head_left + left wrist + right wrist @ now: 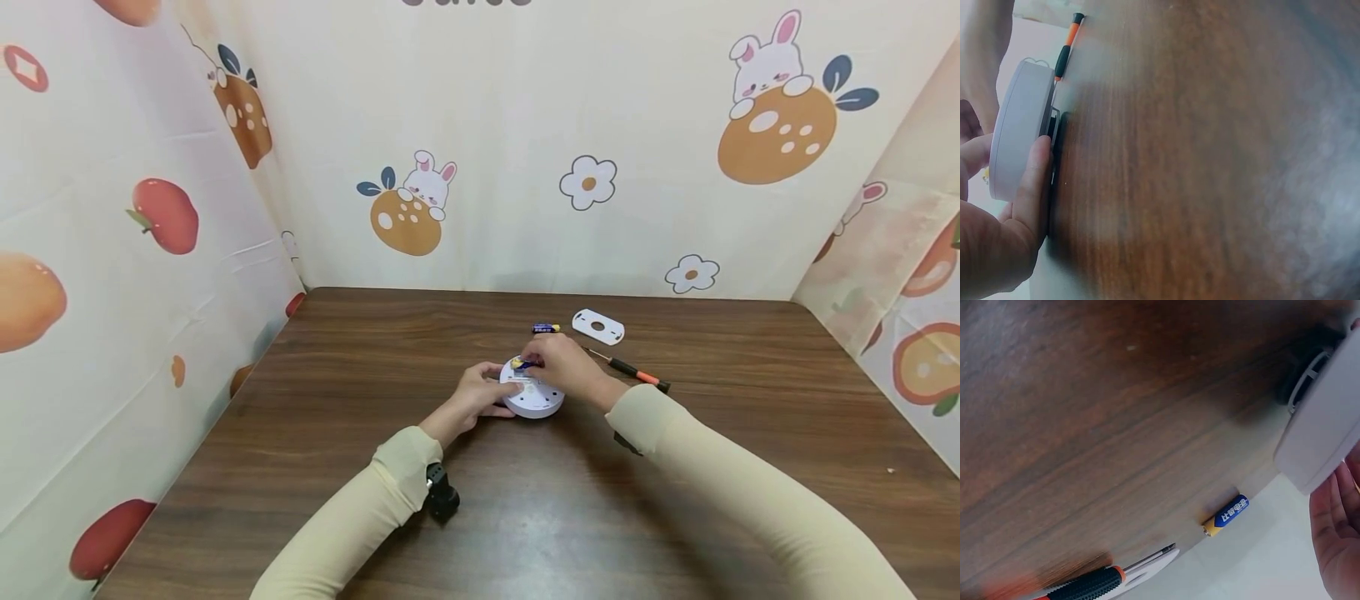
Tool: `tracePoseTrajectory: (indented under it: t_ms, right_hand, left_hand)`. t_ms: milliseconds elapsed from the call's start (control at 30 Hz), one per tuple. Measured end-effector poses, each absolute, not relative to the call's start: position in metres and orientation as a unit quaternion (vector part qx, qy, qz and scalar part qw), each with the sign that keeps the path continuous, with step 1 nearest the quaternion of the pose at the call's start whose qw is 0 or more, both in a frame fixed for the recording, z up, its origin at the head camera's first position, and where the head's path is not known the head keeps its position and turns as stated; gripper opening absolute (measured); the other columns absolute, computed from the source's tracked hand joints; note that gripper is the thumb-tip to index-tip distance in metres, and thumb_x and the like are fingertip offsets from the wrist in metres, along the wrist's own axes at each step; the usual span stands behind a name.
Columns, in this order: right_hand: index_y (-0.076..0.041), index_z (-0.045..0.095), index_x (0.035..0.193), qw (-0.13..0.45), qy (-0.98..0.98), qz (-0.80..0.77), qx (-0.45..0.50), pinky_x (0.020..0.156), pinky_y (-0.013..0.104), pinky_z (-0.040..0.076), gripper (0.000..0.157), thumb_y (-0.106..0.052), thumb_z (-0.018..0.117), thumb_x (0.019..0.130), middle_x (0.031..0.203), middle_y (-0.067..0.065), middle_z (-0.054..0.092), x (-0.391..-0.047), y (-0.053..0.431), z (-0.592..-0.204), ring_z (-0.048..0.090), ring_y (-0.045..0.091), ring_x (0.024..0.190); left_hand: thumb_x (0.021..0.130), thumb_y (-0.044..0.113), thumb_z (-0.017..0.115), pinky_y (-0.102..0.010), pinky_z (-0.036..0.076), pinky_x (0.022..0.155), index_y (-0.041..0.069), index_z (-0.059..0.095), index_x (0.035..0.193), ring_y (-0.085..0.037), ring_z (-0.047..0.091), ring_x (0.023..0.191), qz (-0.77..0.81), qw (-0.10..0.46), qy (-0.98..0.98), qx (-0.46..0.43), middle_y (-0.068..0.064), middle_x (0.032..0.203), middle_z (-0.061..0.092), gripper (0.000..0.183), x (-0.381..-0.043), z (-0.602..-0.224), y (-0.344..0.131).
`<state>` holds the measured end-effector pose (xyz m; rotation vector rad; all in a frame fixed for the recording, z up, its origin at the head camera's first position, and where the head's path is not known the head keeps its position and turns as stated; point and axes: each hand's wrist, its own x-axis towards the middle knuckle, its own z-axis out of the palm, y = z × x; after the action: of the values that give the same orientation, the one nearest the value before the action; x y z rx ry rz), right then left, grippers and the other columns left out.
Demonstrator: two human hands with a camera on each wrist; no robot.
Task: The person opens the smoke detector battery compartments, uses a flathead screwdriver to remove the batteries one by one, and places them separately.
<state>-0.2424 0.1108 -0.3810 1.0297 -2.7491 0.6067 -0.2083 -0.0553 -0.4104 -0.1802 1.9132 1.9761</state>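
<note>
A round white device, much like a smoke alarm, is tilted just above the table with its battery side up. My left hand grips it from the left, thumb on the upper face and fingers underneath. The left wrist view shows the device edge-on, with left fingers along its underside. At the battery compartment, my right hand pinches a yellow-and-blue battery, partly covered by the fingers. In the right wrist view the right hand is mostly cut off beside the device.
A loose blue-and-yellow battery lies behind the right hand. To its right is a white oval plate with a hole. A black-and-orange screwdriver lies right of the hands on the wooden table. Printed curtains enclose the table.
</note>
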Motion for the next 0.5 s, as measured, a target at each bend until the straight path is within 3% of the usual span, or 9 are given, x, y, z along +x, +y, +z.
tracePoseTrajectory:
  t_ms: [500]
  right_hand:
    - [-0.008,0.066,0.085,0.087,-0.910,0.204,0.350,0.064,0.023,0.050,0.013,-0.008,0.070,0.073,0.083,-0.002,0.059,-0.2410,0.1127,-0.3853,0.055,0.008,0.074]
  left_hand:
    - [0.076,0.005,0.067,-0.039,0.055,0.066,0.001,0.041,0.122,-0.021,0.062,0.069,0.698,0.198,0.686,-0.061,-0.016,0.096,0.059,0.053,-0.2073,-0.4083,-0.0570]
